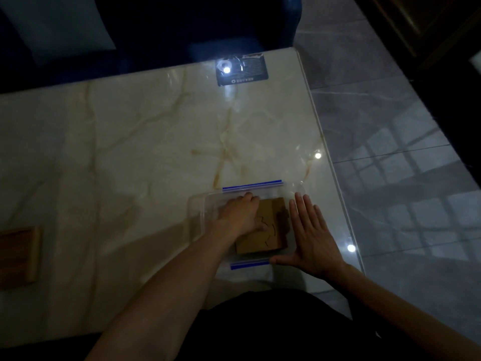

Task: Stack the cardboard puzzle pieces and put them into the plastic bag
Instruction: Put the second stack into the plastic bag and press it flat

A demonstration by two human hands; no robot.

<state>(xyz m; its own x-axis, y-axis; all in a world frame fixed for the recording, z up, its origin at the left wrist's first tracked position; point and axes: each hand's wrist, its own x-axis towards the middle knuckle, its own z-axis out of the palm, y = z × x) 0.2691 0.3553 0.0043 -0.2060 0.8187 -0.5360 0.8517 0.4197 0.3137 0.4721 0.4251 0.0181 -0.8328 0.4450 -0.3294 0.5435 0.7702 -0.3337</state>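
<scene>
Left hand (240,217) flat, half hiding dim cardboard pieces (270,230) inside plastic bag (205,204); right hand (309,235) open, flat.

Only one thing carries print: a dark card (242,69) lying flat near the far edge of the desk (130,142), toward its far right corner. It shows a block of small pale lines on its right half, a reddish strip along its top edge, and a short row of pale characters beside a small ring-shaped mark along its near edge. All of it is too small and blurred to read, and a bright glare spot covers its left part. No other lettering shows anywhere.
</scene>
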